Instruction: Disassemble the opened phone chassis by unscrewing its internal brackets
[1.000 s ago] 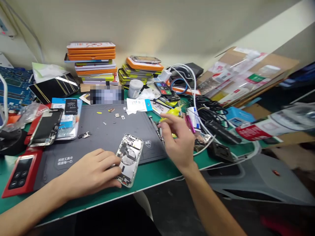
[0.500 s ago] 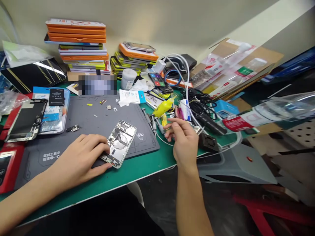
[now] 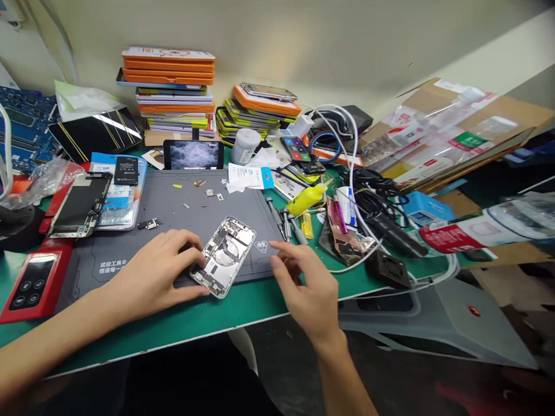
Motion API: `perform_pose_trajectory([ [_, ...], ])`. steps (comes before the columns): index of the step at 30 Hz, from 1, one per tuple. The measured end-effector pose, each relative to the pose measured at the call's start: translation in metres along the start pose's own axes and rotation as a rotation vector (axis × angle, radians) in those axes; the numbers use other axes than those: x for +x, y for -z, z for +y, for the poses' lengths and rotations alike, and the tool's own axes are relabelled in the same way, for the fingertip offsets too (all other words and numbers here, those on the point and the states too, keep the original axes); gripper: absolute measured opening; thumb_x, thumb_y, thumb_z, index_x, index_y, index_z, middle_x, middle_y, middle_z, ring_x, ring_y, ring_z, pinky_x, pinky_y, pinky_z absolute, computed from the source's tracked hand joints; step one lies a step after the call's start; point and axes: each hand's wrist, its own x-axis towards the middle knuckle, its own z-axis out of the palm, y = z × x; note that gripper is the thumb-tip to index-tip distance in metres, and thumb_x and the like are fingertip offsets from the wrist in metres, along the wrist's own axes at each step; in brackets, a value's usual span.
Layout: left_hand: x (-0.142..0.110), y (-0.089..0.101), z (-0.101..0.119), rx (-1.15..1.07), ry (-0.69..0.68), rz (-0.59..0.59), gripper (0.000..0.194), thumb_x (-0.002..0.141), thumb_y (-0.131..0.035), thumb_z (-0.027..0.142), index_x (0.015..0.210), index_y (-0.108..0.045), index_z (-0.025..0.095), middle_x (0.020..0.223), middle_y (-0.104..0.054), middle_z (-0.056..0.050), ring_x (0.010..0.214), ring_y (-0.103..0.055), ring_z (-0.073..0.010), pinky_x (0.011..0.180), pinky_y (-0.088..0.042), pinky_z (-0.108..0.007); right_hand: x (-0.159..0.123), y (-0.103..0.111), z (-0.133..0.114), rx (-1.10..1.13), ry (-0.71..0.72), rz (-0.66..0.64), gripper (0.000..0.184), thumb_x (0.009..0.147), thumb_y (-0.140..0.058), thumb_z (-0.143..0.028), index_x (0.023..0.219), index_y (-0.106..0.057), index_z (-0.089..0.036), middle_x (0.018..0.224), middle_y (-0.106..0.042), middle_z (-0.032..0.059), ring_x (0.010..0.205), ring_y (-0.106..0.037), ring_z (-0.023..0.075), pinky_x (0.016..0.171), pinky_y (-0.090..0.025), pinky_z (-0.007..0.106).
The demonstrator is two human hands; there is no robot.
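My left hand (image 3: 162, 263) grips the lower left edge of an opened phone (image 3: 226, 254), thumb at its bottom corner and fingers on its left side. The phone lies tilted on the front of a dark grey repair mat (image 3: 173, 205), its inner parts exposed. To the right of it, over the mat's right edge, my right hand (image 3: 307, 283) hovers with thumb and index finger slightly apart and the other fingers curled; nothing shows between them. Small loose parts, among them a metal piece (image 3: 209, 193) and a small black-and-silver part (image 3: 149, 223), lie on the mat.
Several screwdrivers (image 3: 286, 225) and a yellow bottle (image 3: 307, 199) lie right of the mat, beside cables (image 3: 381, 193). A playing phone (image 3: 193, 155) stands behind it. Left are a removed screen (image 3: 80, 203), a battery (image 3: 126, 170) and a red device (image 3: 37, 283). Cases (image 3: 169, 72) are stacked behind.
My right hand has moved left from beside the tools to the mat's edge near the phone. My left hand keeps its grip. The camera view has shifted leftward.
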Motion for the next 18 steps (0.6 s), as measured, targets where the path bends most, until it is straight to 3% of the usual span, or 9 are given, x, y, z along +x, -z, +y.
perform_pose_trajectory([
  [5,-0.004,-0.005,-0.004,0.020,-0.053,0.047,0.024,0.107,-0.063,0.050,0.117,-0.072,0.030,0.129,-0.068,-0.008,0.110,-0.067,-0.0264,0.094,-0.051,-0.041,0.007,0.002,0.008,-0.009,-0.167,0.209,0.031,0.112,-0.045,-0.040,0.120,-0.070,-0.023,0.082,-0.069,0.0029,0.055,-0.054,0.0166,0.053,-0.046,0.032],
  [7,-0.005,-0.008,-0.005,0.018,-0.058,0.064,0.025,0.108,-0.061,0.051,0.118,-0.072,0.030,0.130,-0.068,-0.007,0.110,-0.068,-0.0259,0.094,-0.051,-0.041,0.025,0.010,0.016,-0.061,-0.162,0.160,0.033,0.111,-0.046,-0.041,0.122,-0.070,-0.022,0.089,-0.073,0.0049,0.059,-0.059,0.0175,0.057,-0.047,0.032],
  [9,-0.004,-0.009,-0.005,0.026,-0.068,0.077,0.025,0.108,-0.061,0.050,0.117,-0.070,0.029,0.130,-0.068,-0.008,0.110,-0.068,-0.0260,0.094,-0.051,-0.041,0.047,0.019,0.021,-0.131,-0.131,0.076,0.030,0.107,-0.053,-0.041,0.114,-0.076,-0.023,0.108,-0.078,0.0096,0.091,-0.072,0.0240,0.077,-0.054,0.036],
  [11,-0.003,-0.009,-0.003,0.048,-0.083,0.084,0.023,0.107,-0.061,0.047,0.116,-0.069,0.027,0.130,-0.069,-0.008,0.111,-0.068,-0.0265,0.095,-0.051,-0.041,0.067,0.024,0.024,-0.207,-0.131,-0.005,0.030,0.105,-0.053,-0.040,0.112,-0.077,-0.023,0.115,-0.079,0.0100,0.100,-0.073,0.0260,0.083,-0.053,0.037],
  [14,-0.002,-0.009,-0.001,0.082,-0.093,0.091,0.019,0.105,-0.062,0.039,0.115,-0.068,0.024,0.130,-0.069,-0.010,0.109,-0.069,-0.0273,0.094,-0.052,-0.042,0.086,0.025,0.029,-0.351,-0.200,-0.082,0.032,0.104,-0.055,-0.045,0.101,-0.078,-0.023,0.098,-0.081,0.0101,0.085,-0.073,0.0276,0.073,-0.047,0.037],
  [18,-0.003,-0.009,-0.001,0.100,-0.062,0.110,0.018,0.103,-0.061,0.035,0.114,-0.069,0.023,0.133,-0.068,-0.011,0.111,-0.069,-0.0283,0.095,-0.054,-0.043,0.089,0.017,0.034,-0.511,-0.281,-0.134,0.039,0.099,-0.064,-0.055,0.079,-0.075,-0.024,0.068,-0.073,0.0077,0.068,-0.069,0.0290,0.064,-0.037,0.034],
])
